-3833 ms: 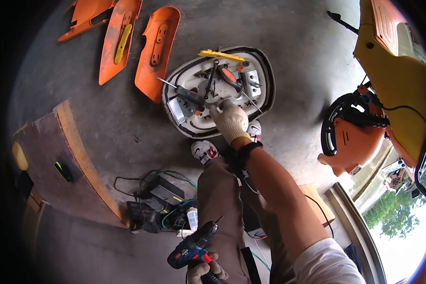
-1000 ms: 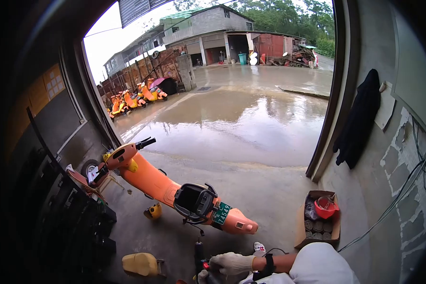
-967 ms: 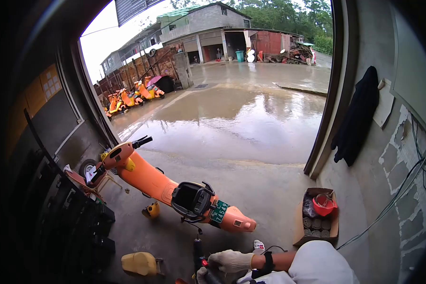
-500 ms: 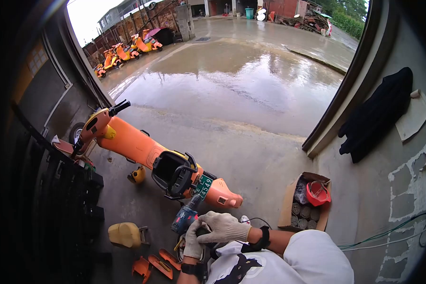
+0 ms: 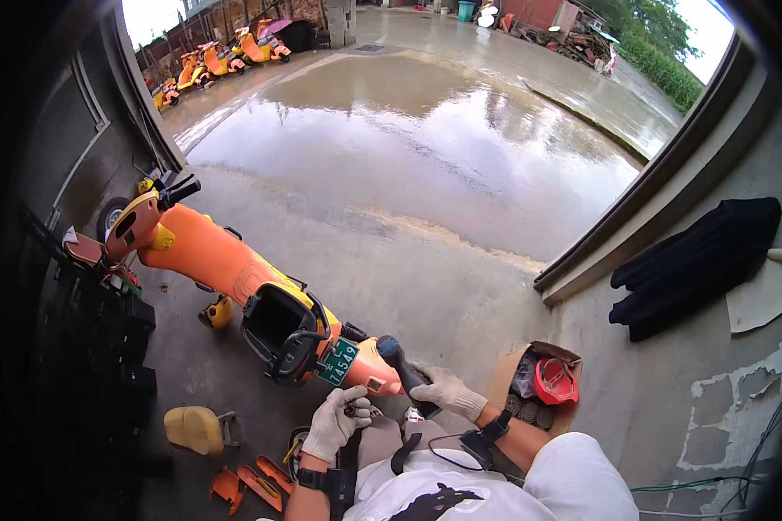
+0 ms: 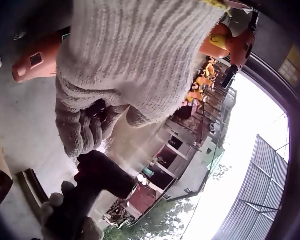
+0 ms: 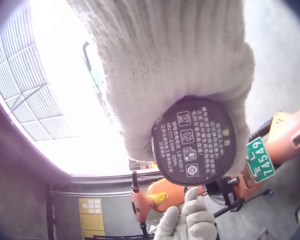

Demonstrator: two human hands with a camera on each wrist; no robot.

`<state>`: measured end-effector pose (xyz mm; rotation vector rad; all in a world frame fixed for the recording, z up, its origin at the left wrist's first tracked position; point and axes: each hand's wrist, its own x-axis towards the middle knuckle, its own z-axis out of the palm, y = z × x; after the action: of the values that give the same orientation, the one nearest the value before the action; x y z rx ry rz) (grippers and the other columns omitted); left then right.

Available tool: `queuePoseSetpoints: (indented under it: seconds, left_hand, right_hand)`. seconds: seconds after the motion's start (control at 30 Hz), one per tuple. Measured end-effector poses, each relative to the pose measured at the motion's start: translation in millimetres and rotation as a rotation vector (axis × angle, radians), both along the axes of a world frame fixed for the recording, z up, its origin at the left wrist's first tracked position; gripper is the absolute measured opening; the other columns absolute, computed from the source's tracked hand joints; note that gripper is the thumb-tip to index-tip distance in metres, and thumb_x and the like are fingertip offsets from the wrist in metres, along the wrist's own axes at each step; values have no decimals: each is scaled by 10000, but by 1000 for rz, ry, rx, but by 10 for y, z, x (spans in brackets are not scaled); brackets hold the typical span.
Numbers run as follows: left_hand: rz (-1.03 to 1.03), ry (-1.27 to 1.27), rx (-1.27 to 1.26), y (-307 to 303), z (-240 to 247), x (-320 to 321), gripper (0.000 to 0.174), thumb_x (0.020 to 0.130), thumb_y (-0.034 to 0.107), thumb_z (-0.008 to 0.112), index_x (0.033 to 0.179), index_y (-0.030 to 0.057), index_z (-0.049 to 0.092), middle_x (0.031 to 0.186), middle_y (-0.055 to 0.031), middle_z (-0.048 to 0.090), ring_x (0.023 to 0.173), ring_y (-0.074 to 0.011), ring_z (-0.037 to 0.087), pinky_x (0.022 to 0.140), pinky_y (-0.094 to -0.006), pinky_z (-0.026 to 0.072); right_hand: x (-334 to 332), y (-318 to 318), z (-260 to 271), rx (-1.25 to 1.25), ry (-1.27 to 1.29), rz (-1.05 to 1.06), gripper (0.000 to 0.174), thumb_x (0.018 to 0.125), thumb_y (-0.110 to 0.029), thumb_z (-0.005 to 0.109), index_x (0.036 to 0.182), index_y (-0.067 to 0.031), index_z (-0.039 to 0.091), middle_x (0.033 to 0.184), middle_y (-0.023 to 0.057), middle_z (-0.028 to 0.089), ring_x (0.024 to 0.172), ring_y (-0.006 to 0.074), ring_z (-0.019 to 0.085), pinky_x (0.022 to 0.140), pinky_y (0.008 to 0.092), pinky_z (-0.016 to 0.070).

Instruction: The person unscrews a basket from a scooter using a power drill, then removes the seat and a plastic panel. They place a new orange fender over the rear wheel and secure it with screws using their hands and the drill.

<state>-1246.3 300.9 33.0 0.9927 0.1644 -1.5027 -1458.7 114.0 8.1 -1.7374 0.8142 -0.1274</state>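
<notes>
Both hands wear off-white knitted gloves. The right hand [image 5: 450,392] grips a cordless drill [image 5: 401,360] by its handle. In the right wrist view the round printed base of the drill's battery [image 7: 195,142] sticks out below the glove. To the left of it the left hand [image 5: 332,425] is raised with curled fingers, apart from the drill. Small dark pieces [image 6: 96,109] show between those fingers, mostly hidden by the glove; I cannot tell their kind. Behind both hands stands an orange scooter [image 5: 208,252] with a green number plate [image 5: 337,361] at its tail.
A tan seat [image 5: 194,431] lies on the floor at left, with orange plastic covers [image 5: 259,486] nearer the person. A cardboard box [image 5: 504,378] with a red container [image 5: 554,380] stands at right. A dark jacket [image 5: 695,269] hangs on the right wall. Wet ground [image 5: 391,130] lies outside.
The hands, together at the drill half a second ago, are now apart. The drill has moved right in the right hand, and the left hand is off it. The head view has tilted down.
</notes>
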Motion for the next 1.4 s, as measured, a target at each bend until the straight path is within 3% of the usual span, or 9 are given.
queuePoseSetpoints:
  seconds: [0.07,0.27,0.3,0.43,0.7,0.87,1.0,1.27,1.4]
  left_hand:
    - [99,128,-63,-83,154,166,396,1043,291,527,1194,-67,602,916,-106,628,773,-238,641,763,-399,599]
    - [-70,6,-237,-21,-202,670,279,1016,92,558,1244,-60,613,1050,-142,708,918,-253,720,814,-369,625]
    - [-89,-18,-208,0,-310,718,281,1020,94,556,1249,-59,612,1035,-138,707,891,-241,718,799,-358,626]
    - [-174,-134,-81,214,-649,1015,278,1028,114,558,1254,-38,617,968,-109,703,781,-188,702,721,-326,621]
    - [152,-525,398,1512,-560,1660,247,1038,262,566,1100,40,654,637,26,496,470,-80,447,416,-251,370]
    - [467,-794,769,2186,-648,1166,350,1073,400,495,1127,79,623,576,54,383,404,-66,343,346,-241,270]
    - [683,-474,891,1117,-458,-159,324,1063,365,529,1166,67,606,642,44,445,476,-74,397,412,-246,339]
    - [125,-87,747,-1175,-885,-1959,260,1015,131,524,1201,-9,639,779,-55,633,591,-108,559,550,-264,510]
    - [226,-28,723,-1585,-1093,-2268,265,988,86,497,1171,3,669,755,-49,629,560,-103,550,524,-268,510]
  right_hand:
    - [-233,-255,586,429,-140,-45,770,760,-305,746,1427,-27,481,1129,128,652,916,229,695,837,384,578]
    - [-434,-629,1804,719,-387,-176,897,674,-239,835,1425,36,427,1003,145,676,925,284,702,855,447,592]
    - [-295,-633,1891,676,-418,-187,723,742,-218,796,1347,33,491,907,136,683,830,275,706,811,444,600]
    - [-251,-878,1118,686,-384,-453,342,867,-128,673,1159,22,578,721,88,647,638,248,664,708,424,600]
    - [-352,-1912,-92,786,50,-872,158,854,-130,653,979,-53,596,701,85,617,606,263,639,654,459,592]
    - [-691,-3146,-852,1004,164,-969,156,831,-181,649,863,-59,557,719,94,593,647,282,606,693,475,548]
    - [-761,-4296,-1825,889,310,-925,166,861,-133,613,943,-29,512,814,130,587,726,321,648,704,471,562]
    - [-268,-5360,-2053,755,626,-481,142,798,-135,639,873,-29,582,687,127,617,598,297,639,608,445,565]
    - [318,-5452,-1707,472,797,-170,165,781,-129,664,889,-6,641,713,132,648,592,278,649,576,416,556]
